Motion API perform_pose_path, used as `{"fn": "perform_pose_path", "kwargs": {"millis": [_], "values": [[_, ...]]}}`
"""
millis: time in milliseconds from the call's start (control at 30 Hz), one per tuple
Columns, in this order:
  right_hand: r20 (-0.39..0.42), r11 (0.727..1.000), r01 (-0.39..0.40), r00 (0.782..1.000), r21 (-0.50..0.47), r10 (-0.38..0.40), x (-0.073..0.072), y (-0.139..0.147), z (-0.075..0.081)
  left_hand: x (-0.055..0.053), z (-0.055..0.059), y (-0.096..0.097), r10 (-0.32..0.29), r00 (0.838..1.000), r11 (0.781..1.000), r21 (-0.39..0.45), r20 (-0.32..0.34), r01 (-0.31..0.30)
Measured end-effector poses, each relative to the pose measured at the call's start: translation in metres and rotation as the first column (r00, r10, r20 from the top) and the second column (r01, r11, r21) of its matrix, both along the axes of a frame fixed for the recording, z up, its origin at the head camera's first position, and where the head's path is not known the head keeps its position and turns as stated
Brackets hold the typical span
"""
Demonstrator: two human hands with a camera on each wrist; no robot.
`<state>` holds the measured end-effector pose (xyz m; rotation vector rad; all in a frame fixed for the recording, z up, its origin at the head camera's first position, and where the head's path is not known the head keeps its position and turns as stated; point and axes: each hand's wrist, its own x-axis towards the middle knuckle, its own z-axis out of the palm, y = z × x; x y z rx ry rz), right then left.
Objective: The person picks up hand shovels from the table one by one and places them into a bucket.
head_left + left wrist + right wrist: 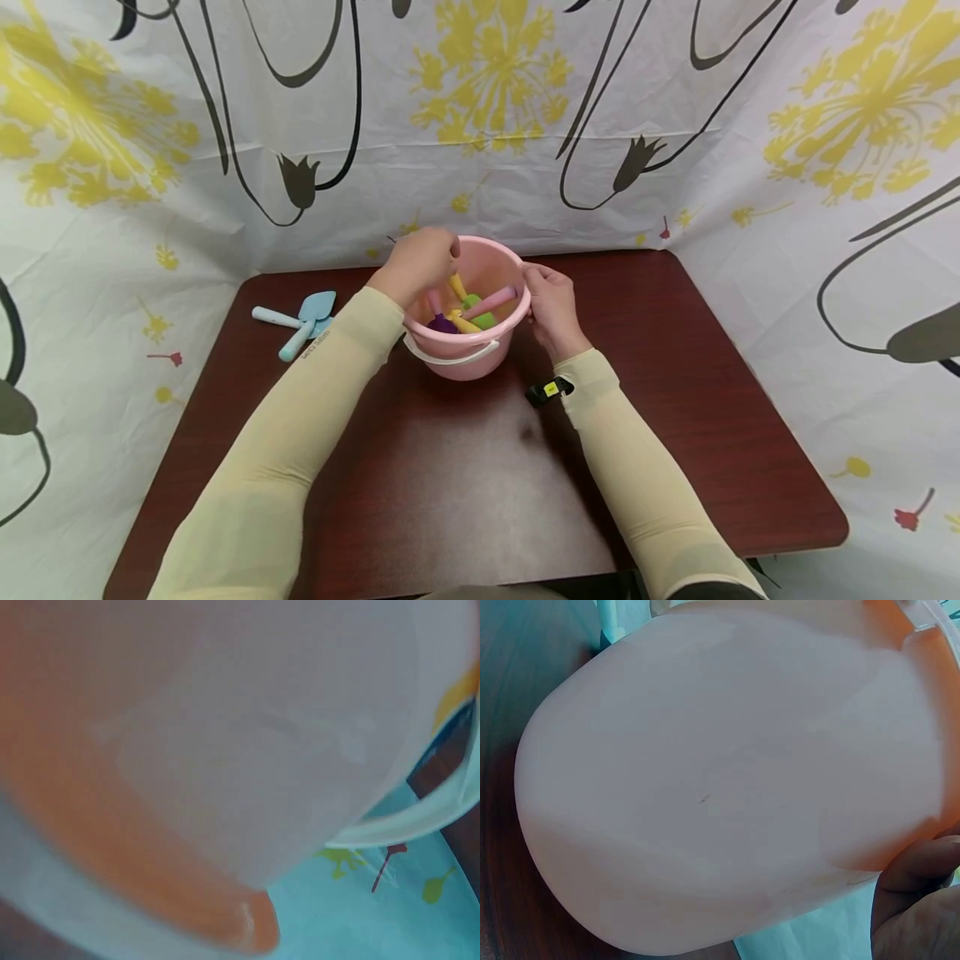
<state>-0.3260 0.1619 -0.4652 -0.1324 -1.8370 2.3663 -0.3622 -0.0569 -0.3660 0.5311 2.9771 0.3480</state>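
A pink bucket (506,354) with a white handle (453,360) stands near the back of the table, overlapped by both hands. My left hand (422,260) is at its far left rim, with fingers curled over the edge. On the right side, my right hand (551,302) grips the rim between thumb and fingers. Inside lie several toy tools, among them a pink handle (491,302), a yellow handle (467,322), a green piece (480,310) and a purple piece (442,323). The bucket wall (262,750) fills most of the left wrist view, and the left fingers are hidden there.
Light-blue toy tools (300,321), one with a shovel-like blade, lie to the left of the bucket beside my left forearm. Patterned white cloth (480,192) hangs behind and at both sides of the dark red table (675,400).
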Motion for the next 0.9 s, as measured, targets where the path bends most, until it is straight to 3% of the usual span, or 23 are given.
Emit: {"fn": "perform_pose_path", "kwargs": {"millis": [267,600,900], "values": [[0.007,1.000,0.000,1.000,0.009,0.000,0.002,-0.002,0.000,-0.008,-0.003,-0.012,-0.075,0.996,0.997,-0.010,-0.056,0.075],[0.007,1.000,-0.005,1.000,0.012,0.005,0.002,-0.002,0.001,-0.011,-0.013,-0.013,-0.084,0.991,0.996,-0.039,-0.105,0.080],[-0.012,1.000,-0.004,1.000,0.005,0.004,0.001,0.000,0.000,-0.012,-0.014,-0.016,-0.076,0.989,0.993,0.080,-0.128,0.086]]}}
